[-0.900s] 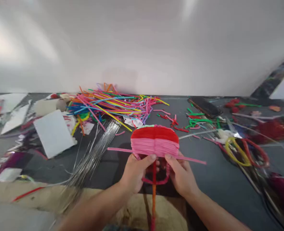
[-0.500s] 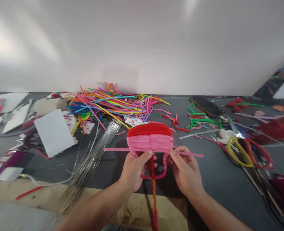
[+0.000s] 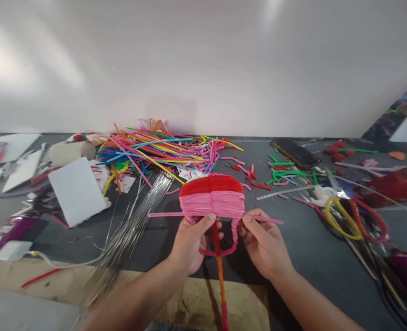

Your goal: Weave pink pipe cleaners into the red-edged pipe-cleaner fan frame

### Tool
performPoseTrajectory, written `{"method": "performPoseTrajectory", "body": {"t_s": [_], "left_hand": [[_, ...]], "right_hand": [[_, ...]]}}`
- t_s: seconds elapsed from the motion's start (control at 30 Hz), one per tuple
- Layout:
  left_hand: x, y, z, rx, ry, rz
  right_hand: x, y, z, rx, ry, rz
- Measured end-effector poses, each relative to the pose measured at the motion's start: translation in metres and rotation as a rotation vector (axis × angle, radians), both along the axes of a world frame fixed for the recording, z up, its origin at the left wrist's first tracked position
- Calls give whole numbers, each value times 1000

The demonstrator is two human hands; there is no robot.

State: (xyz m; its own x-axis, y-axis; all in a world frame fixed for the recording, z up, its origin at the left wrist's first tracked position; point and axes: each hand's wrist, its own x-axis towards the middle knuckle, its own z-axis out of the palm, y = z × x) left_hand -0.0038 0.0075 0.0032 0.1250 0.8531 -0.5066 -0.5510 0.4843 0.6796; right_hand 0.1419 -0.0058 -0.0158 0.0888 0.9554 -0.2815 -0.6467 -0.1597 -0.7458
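Note:
A pipe-cleaner piece [image 3: 212,202] hangs over the table, with red rows on top, pink rows below and an open pink loop at its bottom. A red and orange wrapped stem [image 3: 220,271] runs down its middle. My left hand [image 3: 191,241] is closed on its lower left part, thumb pressed on the lowest pink row at the centre. A loose-ended pink pipe cleaner [image 3: 165,214] lies across that lower edge and sticks out on both sides. Its right part is pinched between thumb and fingers of my right hand [image 3: 265,241], beside the frame's right edge.
Behind lies a heap of coloured pipe cleaners [image 3: 162,149], with a bundle of thin wires [image 3: 134,230] to the left. Scissors [image 3: 357,218], a phone [image 3: 295,152] and green and red offcuts [image 3: 286,172] lie right. A white card [image 3: 77,191] is at left.
The pipe-cleaner piece has shifted slightly left. The pink pipe cleaner's right end sticks out a little less beyond my right hand. Both hands keep their grip.

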Motion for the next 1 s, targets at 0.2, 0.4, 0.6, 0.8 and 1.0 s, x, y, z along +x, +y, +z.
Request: {"method": "performPoseTrajectory", "body": {"t_s": [0.2,0.4,0.6,0.8,1.0], "left_hand": [[1,1,-1,-18,-19,-25],[2,2,-3,-45,-26,-36],[3,-1,-7,-19,-35,-56],[5,-1,-4,-11,-36,-84],[5,0,-2,6,-10,-36]], "right_hand": [[3,0,2,-9,214,171],[3,0,2,-22,297,187],[4,0,3,-96,325,164],[3,-1,3,-112,280,169],[2,1,3,-151,275,66]]}}
